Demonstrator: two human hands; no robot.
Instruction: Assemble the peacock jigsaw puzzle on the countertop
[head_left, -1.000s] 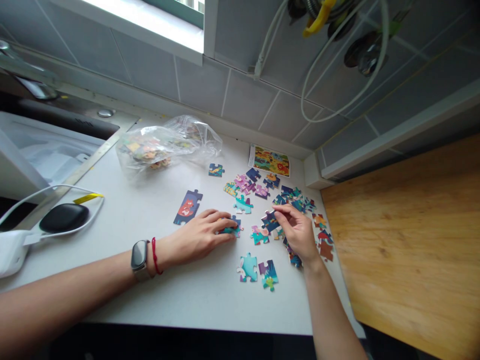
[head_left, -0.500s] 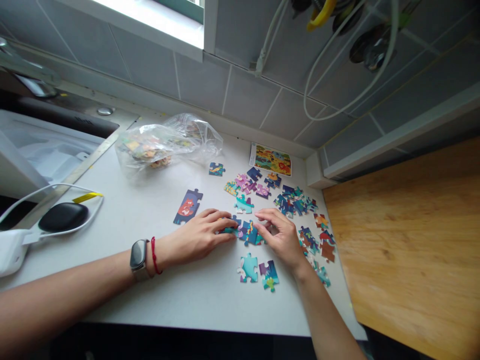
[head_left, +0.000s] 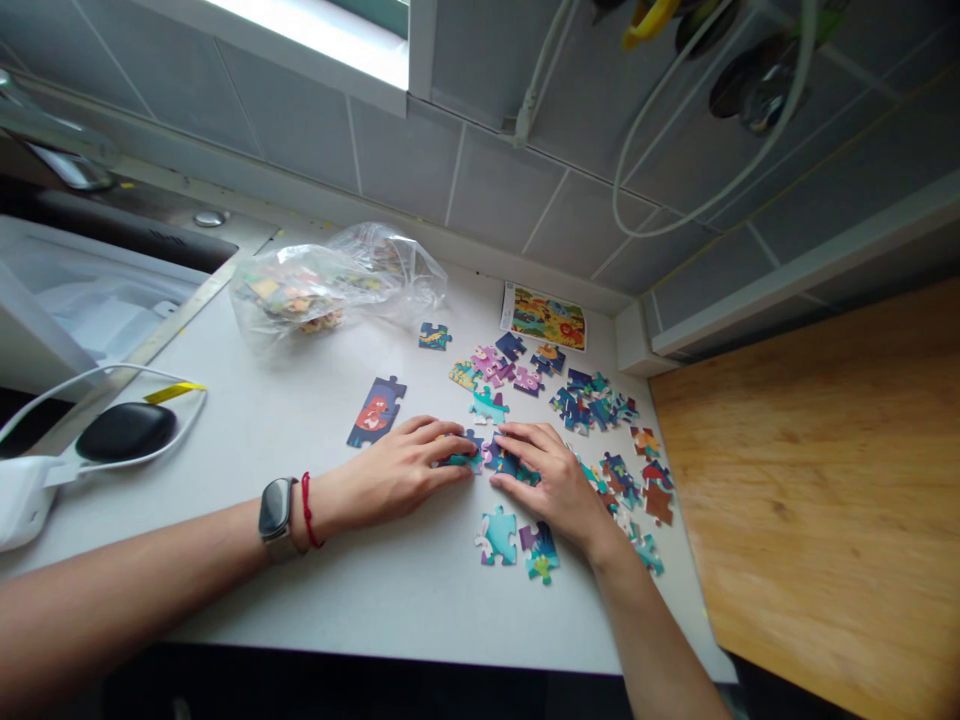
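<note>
- Dark puzzle piece (head_left: 504,461) lies beneath my right hand (head_left: 556,482), shifted leftward within the last second.
- My left hand (head_left: 409,465) rests on a teal piece (head_left: 474,450); hands apart, pinch unclear on my feed.
- Both pieces now sit side by side, so I judge their edges comparable; interlocking I can't confirm.
- Beyond: loose pieces (head_left: 571,411), picture card (head_left: 544,317), plastic bag (head_left: 300,285).

Two teal-and-purple jigsaw pieces (head_left: 497,535) lie nearest the white countertop's (head_left: 322,605) front edge; the overlapping multicoloured jigsaw pieces (head_left: 600,410) towards its right edge defy counting. Near the back edge are one clear plastic bag (head_left: 330,283) and one rectangular printed card (head_left: 545,317).
</note>
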